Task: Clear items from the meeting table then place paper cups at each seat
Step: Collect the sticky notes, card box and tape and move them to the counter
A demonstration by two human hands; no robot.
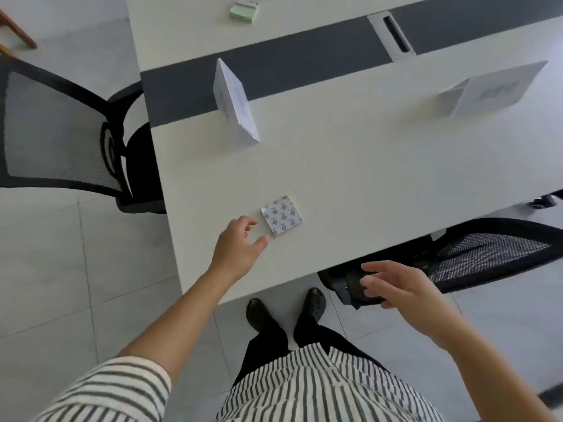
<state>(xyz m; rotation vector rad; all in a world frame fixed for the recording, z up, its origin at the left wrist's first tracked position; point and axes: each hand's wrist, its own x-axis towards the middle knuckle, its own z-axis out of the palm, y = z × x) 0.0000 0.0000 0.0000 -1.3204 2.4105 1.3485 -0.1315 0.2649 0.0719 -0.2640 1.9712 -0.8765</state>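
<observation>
Patterned square coaster [281, 216] lies on the desk [350, 184] — left hand [236, 246] at its 8 o'clock, fingers apart to grasp; right hand [399, 286] empty, fingers spread.

On the counter [350, 166], a square coaster [281, 216] lies near the front edge. Behind it stands a folded name card [236, 102], with a second name card [493, 89] well to the right. A sticky-note pad [243, 12] lies across the centre strip. One mesh chair [61, 132] stands at the counter's left end, another [487, 254] tucked under its front right.
</observation>
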